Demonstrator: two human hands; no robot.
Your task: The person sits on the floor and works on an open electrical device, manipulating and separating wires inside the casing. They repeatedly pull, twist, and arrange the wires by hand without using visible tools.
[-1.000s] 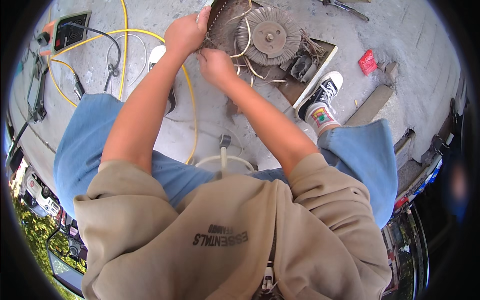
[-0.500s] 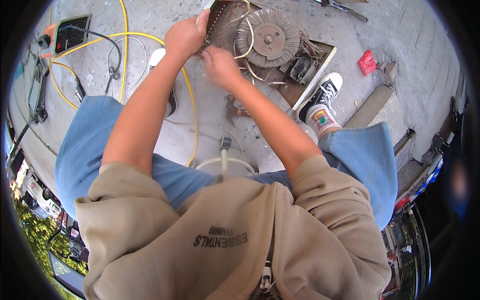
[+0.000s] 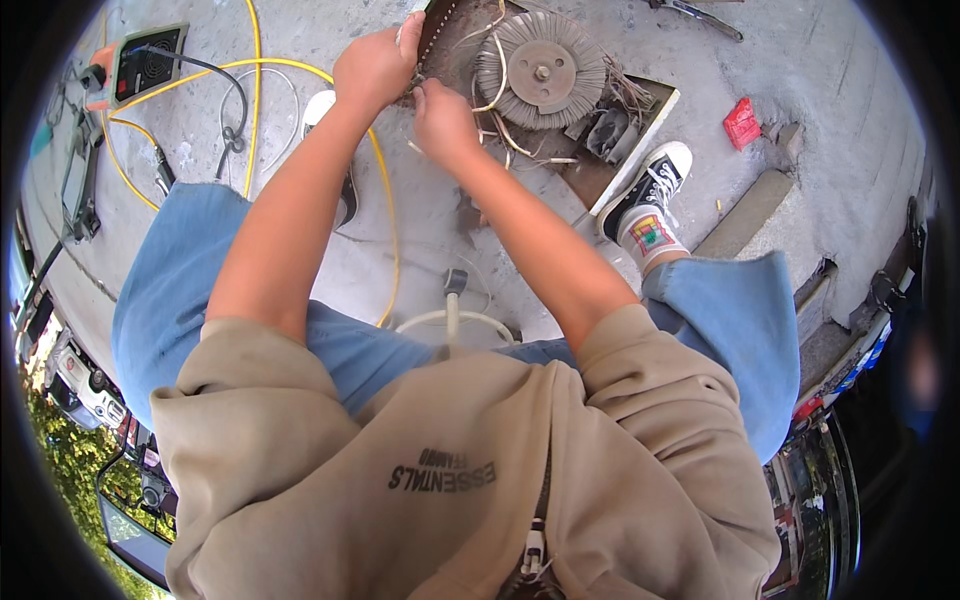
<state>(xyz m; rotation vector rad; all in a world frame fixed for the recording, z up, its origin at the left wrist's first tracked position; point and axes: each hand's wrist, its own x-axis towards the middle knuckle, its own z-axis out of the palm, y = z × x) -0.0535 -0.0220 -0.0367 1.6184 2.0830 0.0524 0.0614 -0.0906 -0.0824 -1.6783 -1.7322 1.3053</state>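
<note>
A dirty metal housing (image 3: 660, 108) lies on the ground ahead of me, with a round finned metal wheel (image 3: 543, 73) and loose pale wires (image 3: 503, 68) in it. My left hand (image 3: 375, 68) is closed at the housing's left edge, thumb pointing up. Just below and to its right, my right hand (image 3: 445, 122) pinches with its fingertips close to the left hand. Between them shows a small dark bit, too small to name. On the housing's right side sit a grey metal part (image 3: 610, 132) and a bundle of thin brown wires (image 3: 628, 90).
A yellow hose (image 3: 385, 200) loops along the ground at left, near an orange-and-black machine (image 3: 148, 65) and a dark cable (image 3: 240, 110). My right shoe (image 3: 655, 182) stands beside the housing. A red wrapper (image 3: 741, 124), a concrete block (image 3: 745, 212) and a wrench (image 3: 705, 14) lie rightward.
My right hand has shifted slightly upward, its fingertips closer to the left hand. The left hand stays at the housing's edge. The ground has slid slightly up and right in view.
</note>
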